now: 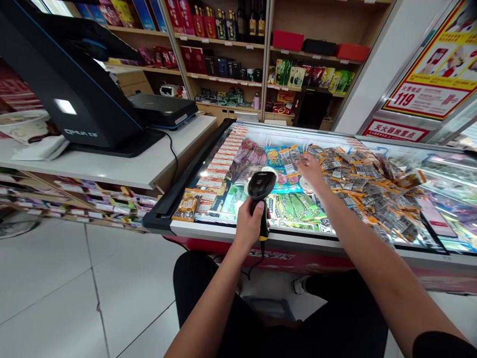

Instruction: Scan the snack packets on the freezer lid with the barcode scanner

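My left hand [249, 223] is wrapped round the handle of a black barcode scanner [262, 185], whose head points away over the glass lid of a chest freezer. A cord hangs from the scanner's yellow-trimmed base. Farther over the glass, my right hand [310, 170] pinches the right edge of a small clear snack packet [289, 159] with orange ends and a printed label. Right of that hand spreads a heap of similar packets [357, 174]. One more packet [187, 205] lies alone at the freezer's near left corner.
Price labels [219, 161] line the freezer's left side. A phone [436, 217] rests on the glass at right. A black checkout machine [85, 94] stands on the white counter [149, 159] at left. Stocked shelves [223, 42] rise behind. My knees are against the freezer's front.
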Demonstrator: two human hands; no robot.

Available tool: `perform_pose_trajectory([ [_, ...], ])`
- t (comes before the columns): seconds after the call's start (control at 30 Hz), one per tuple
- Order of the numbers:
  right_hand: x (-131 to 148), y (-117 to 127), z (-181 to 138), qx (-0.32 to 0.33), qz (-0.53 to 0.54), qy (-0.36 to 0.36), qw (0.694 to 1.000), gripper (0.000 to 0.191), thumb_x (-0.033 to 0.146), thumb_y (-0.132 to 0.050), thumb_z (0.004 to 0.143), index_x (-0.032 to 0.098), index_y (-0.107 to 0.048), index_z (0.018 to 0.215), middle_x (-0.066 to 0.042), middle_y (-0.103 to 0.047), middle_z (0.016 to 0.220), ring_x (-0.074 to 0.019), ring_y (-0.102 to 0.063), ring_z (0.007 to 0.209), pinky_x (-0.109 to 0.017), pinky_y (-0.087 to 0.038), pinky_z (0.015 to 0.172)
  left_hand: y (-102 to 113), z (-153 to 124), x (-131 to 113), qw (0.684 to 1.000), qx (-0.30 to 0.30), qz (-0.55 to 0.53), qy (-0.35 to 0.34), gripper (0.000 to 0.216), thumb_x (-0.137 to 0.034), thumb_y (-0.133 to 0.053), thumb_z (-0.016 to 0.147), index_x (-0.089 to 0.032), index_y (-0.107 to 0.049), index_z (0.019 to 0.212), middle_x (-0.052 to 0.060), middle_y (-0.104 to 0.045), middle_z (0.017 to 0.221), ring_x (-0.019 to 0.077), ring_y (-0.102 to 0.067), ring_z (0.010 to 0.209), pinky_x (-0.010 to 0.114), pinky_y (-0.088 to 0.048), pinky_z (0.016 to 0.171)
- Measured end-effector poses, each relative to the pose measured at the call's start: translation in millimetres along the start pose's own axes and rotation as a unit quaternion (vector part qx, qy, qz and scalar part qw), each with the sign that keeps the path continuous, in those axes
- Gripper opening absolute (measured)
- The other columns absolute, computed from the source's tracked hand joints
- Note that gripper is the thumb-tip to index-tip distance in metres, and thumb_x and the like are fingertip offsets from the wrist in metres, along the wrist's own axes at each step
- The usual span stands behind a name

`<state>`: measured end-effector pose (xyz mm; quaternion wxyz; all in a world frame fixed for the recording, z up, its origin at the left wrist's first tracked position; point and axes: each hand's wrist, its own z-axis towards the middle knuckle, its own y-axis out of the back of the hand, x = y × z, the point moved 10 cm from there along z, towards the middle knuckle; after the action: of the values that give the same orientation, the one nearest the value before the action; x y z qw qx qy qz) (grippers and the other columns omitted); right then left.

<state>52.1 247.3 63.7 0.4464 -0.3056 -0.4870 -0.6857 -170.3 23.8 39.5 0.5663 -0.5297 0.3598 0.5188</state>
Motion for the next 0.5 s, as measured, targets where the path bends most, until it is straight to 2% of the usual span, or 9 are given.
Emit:
perform_pose_trajectory([
  [0.07,-4.5,37.1,14.5,-0.082,-0.182,-0.008,0.98,0.034,0.032,-0.059,0.091,0.02,-0.067,0.122,-0.011,-0.073,0.109,-0.0274,-0.064,0.101,-0.051,-0.046,0.097,20.7,-6.7,2.8,1.0,-0.027,0.002,0.005,0.036,-0.054,-0.06,0.095,-0.019,-0.056,0.099,-0.003,-0.062,0.069,0.0112,-0.058,0.045,0.023,-0.047,0.042],
  [0.17,-7.6,72.9,24.9,-0.146,-0.275,-0.035,0.95,0.052,0.026,-0.064,0.087,0.01,-0.063,0.137,-0.029,-0.062,0.134,-0.0459,-0.046,0.13,-0.074,-0.023,0.105,53.6,-20.7,5.6,0.998,-0.068,-0.012,0.012,0.038,-0.056,-0.059,0.094,-0.019,-0.056,0.102,-0.003,-0.063,0.069,0.0116,-0.058,0.046,0.023,-0.049,0.043],
  [0.23,-1.0,69.0,22.6,-0.158,-0.293,-0.032,0.942,0.074,0.023,-0.072,0.081,-0.002,-0.051,0.148,-0.042,-0.04,0.15,-0.0559,-0.027,0.141,-0.08,-0.012,0.104,68.5,-30.8,5.4,0.997,-0.071,-0.013,0.011,0.038,-0.056,-0.06,0.093,-0.019,-0.055,0.1,-0.002,-0.063,0.069,0.0123,-0.059,0.047,0.024,-0.049,0.043],
  [0.27,6.0,55.7,18.8,-0.153,-0.299,-0.019,0.942,0.08,0.023,-0.073,0.08,-0.003,-0.046,0.151,-0.043,-0.033,0.154,-0.0567,-0.022,0.144,-0.08,-0.011,0.105,74.0,-35.6,4.8,0.998,-0.067,-0.011,0.009,0.038,-0.056,-0.061,0.093,-0.019,-0.055,0.097,-0.001,-0.063,0.069,0.0126,-0.059,0.047,0.024,-0.049,0.044],
  [0.3,15.4,34.3,13.2,-0.137,-0.302,0.002,0.943,0.08,0.025,-0.073,0.081,0.001,-0.046,0.152,-0.04,-0.034,0.156,-0.0541,-0.024,0.144,-0.077,-0.014,0.107,78.9,-40.2,4.4,0.998,-0.066,-0.009,0.007,0.038,-0.056,-0.062,0.092,-0.019,-0.055,0.094,-0.001,-0.064,0.069,0.0129,-0.06,0.048,0.024,-0.049,0.044],
  [0.37,41.2,-32.3,-5.0,-0.059,-0.282,0.07,0.955,0.061,0.032,-0.069,0.088,0.014,-0.058,0.145,-0.027,-0.053,0.148,-0.0435,-0.04,0.138,-0.066,-0.027,0.111,89.1,-48.2,3.4,0.997,-0.076,-0.009,0.003,0.039,-0.057,-0.064,0.091,-0.019,-0.055,0.093,0.0,-0.064,0.069,0.0128,-0.06,0.048,0.023,-0.049,0.044],
  [0.4,56.3,-74.4,-19.0,0.003,-0.264,0.108,0.959,0.048,0.035,-0.067,0.089,0.019,-0.066,0.134,-0.019,-0.064,0.135,-0.0365,-0.052,0.128,-0.057,-0.036,0.111,94.2,-51.6,2.6,0.996,-0.086,-0.013,-0.002,0.04,-0.057,-0.064,0.091,-0.018,-0.055,0.094,0.0,-0.064,0.069,0.0127,-0.06,0.048,0.023,-0.048,0.044],
  [0.47,93.7,-163.5,-60.8,0.167,-0.142,0.195,0.956,0.037,0.036,-0.06,0.094,0.018,-0.069,0.125,-0.014,-0.072,0.12,-0.0301,-0.064,0.113,-0.048,-0.046,0.104,104.1,-58.3,0.3,0.993,-0.11,-0.029,-0.016,0.041,-0.058,-0.064,0.091,-0.018,-0.056,0.094,0.0,-0.064,0.069,0.0123,-0.06,0.048,0.023,-0.048,0.045],
  [0.5,110.7,-198.7,-82.6,0.221,-0.097,0.214,0.947,0.035,0.035,-0.057,0.095,0.019,-0.069,0.125,-0.012,-0.073,0.115,-0.0286,-0.066,0.106,-0.046,-0.05,0.099,109.0,-61.8,-1.3,0.991,-0.122,-0.037,-0.027,0.041,-0.058,-0.063,0.091,-0.018,-0.056,0.094,0.0,-0.063,0.069,0.0123,-0.06,0.048,0.023,-0.048,0.045],
])
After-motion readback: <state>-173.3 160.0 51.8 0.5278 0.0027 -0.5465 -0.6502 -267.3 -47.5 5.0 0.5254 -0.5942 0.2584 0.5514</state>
